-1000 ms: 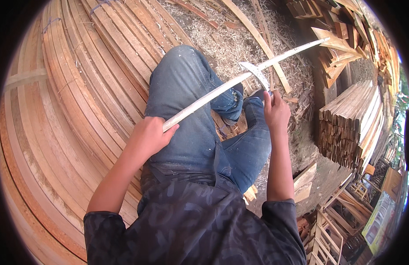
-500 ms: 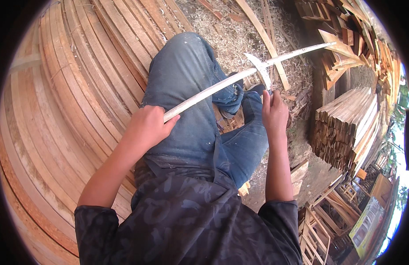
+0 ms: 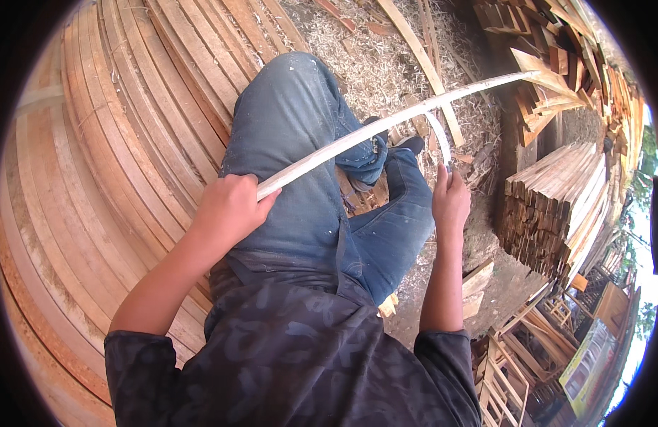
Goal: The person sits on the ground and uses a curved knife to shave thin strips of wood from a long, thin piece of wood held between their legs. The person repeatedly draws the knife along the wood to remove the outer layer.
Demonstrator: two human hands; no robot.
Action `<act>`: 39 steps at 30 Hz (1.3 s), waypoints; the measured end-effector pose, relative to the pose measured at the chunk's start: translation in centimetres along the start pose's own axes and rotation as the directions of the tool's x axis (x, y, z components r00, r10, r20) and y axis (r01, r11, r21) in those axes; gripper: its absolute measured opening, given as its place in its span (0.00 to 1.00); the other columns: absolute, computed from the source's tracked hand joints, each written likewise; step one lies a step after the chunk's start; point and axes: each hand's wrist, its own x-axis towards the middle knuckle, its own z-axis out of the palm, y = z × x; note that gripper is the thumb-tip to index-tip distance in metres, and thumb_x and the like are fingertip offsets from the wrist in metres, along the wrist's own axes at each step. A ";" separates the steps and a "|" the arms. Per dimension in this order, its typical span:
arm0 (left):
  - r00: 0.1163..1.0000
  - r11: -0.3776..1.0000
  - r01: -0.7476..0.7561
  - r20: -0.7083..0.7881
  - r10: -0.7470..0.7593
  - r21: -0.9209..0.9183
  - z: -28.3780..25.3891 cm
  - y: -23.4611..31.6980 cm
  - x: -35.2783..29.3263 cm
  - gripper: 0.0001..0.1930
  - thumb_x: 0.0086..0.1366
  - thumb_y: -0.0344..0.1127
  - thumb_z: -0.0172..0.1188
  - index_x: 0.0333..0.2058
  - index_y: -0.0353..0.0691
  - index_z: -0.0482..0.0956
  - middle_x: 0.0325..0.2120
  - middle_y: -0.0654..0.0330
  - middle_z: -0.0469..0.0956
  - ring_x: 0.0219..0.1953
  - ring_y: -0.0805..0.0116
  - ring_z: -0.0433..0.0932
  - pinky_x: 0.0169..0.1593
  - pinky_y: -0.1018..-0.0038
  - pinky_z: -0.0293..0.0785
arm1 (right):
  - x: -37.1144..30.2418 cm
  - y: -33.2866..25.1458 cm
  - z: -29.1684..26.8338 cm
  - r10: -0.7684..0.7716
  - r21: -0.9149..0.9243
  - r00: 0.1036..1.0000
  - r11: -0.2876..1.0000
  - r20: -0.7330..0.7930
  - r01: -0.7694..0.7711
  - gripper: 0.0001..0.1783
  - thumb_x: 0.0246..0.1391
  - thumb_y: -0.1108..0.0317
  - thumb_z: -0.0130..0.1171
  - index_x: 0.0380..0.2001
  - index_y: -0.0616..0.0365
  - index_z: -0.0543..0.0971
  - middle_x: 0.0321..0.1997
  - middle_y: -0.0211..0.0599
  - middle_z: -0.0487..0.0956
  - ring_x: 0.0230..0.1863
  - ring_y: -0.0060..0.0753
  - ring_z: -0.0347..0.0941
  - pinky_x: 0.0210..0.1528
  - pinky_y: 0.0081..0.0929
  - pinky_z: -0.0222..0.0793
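My left hand (image 3: 228, 211) grips the near end of a long, pale, curved wooden strip (image 3: 386, 121) that runs up and to the right across my blue-jeaned knees (image 3: 300, 128). My right hand (image 3: 450, 199) is closed on the handle of a curved metal blade (image 3: 440, 135), which rises from the fist and meets the strip near its middle. I sit with legs bent, a dark shoe (image 3: 411, 144) showing under the strip.
Stacked curved wooden slats (image 3: 108, 156) fill the left side. Wood shavings (image 3: 372, 64) cover the ground ahead. A pile of short cut boards (image 3: 556, 206) stands at the right, with loose planks (image 3: 549, 71) above it and wooden frames (image 3: 514, 356) at lower right.
The right hand and blade have slid down along the strip toward me. The left hand keeps its hold on the strip's near end.
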 end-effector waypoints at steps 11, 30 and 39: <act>0.999 0.992 -0.006 -0.032 0.010 0.129 0.9 1.1 -0.9 0.16 0.56 0.42 0.61 0.25 0.33 0.72 0.18 0.46 0.76 0.22 0.47 0.78 0.28 0.58 0.74 | -2.9 -3.4 -0.7 -0.217 0.240 0.975 0.950 0.056 0.198 0.20 0.59 0.51 0.54 0.25 0.58 0.72 0.16 0.48 0.74 0.22 0.56 0.73 0.23 0.44 0.64; 0.996 0.992 -0.066 -0.047 0.072 0.103 1.2 0.7 -0.8 0.21 0.59 0.48 0.61 0.22 0.34 0.71 0.15 0.46 0.75 0.20 0.46 0.78 0.25 0.58 0.74 | -2.2 -4.2 -0.8 -0.357 0.125 0.928 0.931 0.106 0.344 0.20 0.60 0.51 0.52 0.23 0.56 0.68 0.14 0.42 0.73 0.18 0.52 0.73 0.20 0.41 0.67; 0.994 0.993 -0.065 -0.076 0.073 0.102 1.5 0.6 -0.8 0.21 0.60 0.48 0.61 0.23 0.34 0.70 0.15 0.45 0.74 0.20 0.44 0.76 0.25 0.57 0.72 | -1.6 -3.6 -0.8 -0.340 0.132 0.936 0.936 0.088 0.327 0.21 0.61 0.50 0.51 0.25 0.56 0.69 0.14 0.44 0.73 0.19 0.54 0.73 0.21 0.45 0.66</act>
